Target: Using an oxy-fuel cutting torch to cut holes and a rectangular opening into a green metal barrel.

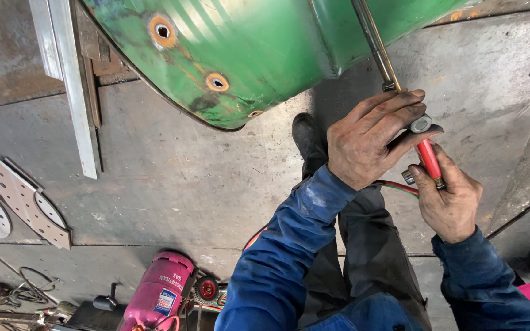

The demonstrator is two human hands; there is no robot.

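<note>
We look down on our two hands at a gas torch (426, 153), which lies slantwise across the upper right of the view; its red handle sits between the hands and its metal tube (375, 44) runs up and away to the top edge, passing over the green metal shell (246, 55). Our left hand (369, 144) lies over the upper end of the handle, fingers close together and curled down on it, the fingertips resting by a round metal knob (421, 124) at the torch body; our right hand (449, 202) is clamped on the lower end of the red handle, thumb along its side, fingers wrapped under it. A red and green hose (397, 186) leaves the torch between the wrists and drops towards our dark trousers; both sleeves are blue. The green shell is curved, its paint scorched, with rust-ringed holes (162, 30) burnt through it; beside it on the left a pale steel angle bar (72, 86) lies on the grey steel floor (173, 184). Further left lie perforated pale plates (26, 202); at the bottom a pink gas cylinder (157, 294) rests on a small cart with a red wheel (207, 289).
</note>
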